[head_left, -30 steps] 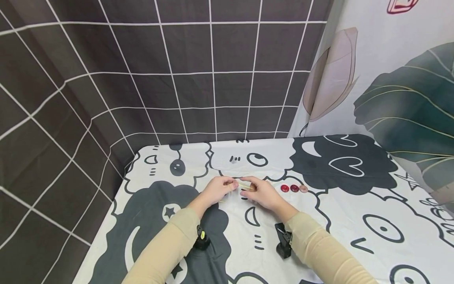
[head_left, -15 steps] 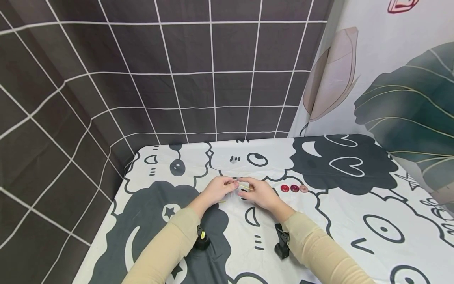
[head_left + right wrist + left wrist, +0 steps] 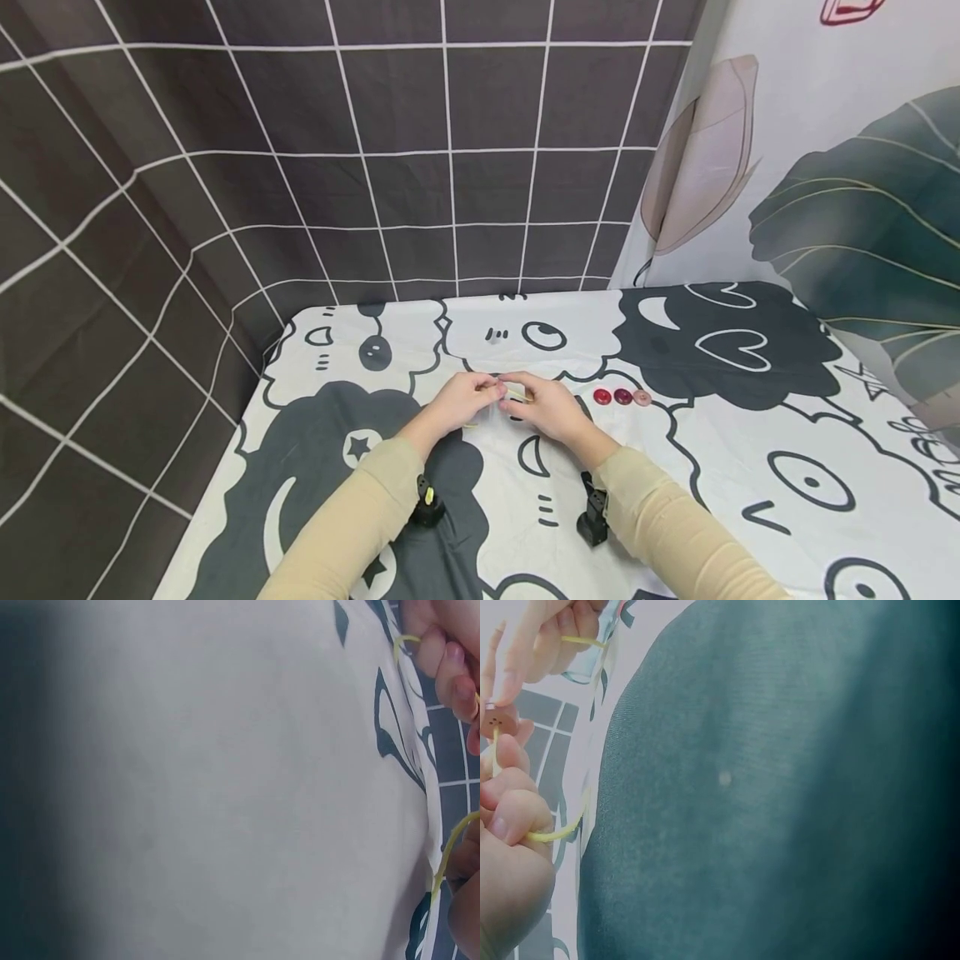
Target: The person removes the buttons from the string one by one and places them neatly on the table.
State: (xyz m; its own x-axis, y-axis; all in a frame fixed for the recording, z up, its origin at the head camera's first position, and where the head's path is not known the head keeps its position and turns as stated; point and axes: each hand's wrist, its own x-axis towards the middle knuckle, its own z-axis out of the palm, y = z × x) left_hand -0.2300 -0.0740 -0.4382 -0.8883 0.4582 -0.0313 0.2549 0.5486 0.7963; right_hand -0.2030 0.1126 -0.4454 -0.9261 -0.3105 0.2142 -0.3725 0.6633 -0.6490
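Note:
Over the middle of the bed-like cloth surface, my left hand (image 3: 461, 402) and right hand (image 3: 553, 410) meet at the fingertips. Between them is a small reddish-brown button (image 3: 498, 720) with several holes, and a yellow cord (image 3: 496, 748) comes out of one hole. My left fingers pinch the cord just below the button, and a length of it hangs out past that hand. The right fingertips hold the button's upper edge, while more cord crosses the right palm. In the head view the fingers hide the button.
Lying in a row right of the hands are a bright red button (image 3: 602, 397), a dark red button (image 3: 623, 397) and a pink button (image 3: 642, 398). The patterned cloth (image 3: 570, 533) spreads beneath, with a dark grid curtain (image 3: 487, 192) behind.
My right hand has shifted slightly left, closer to the left fingertips, and less cord shows between the hands. The left hand and the row of buttons stay in place.

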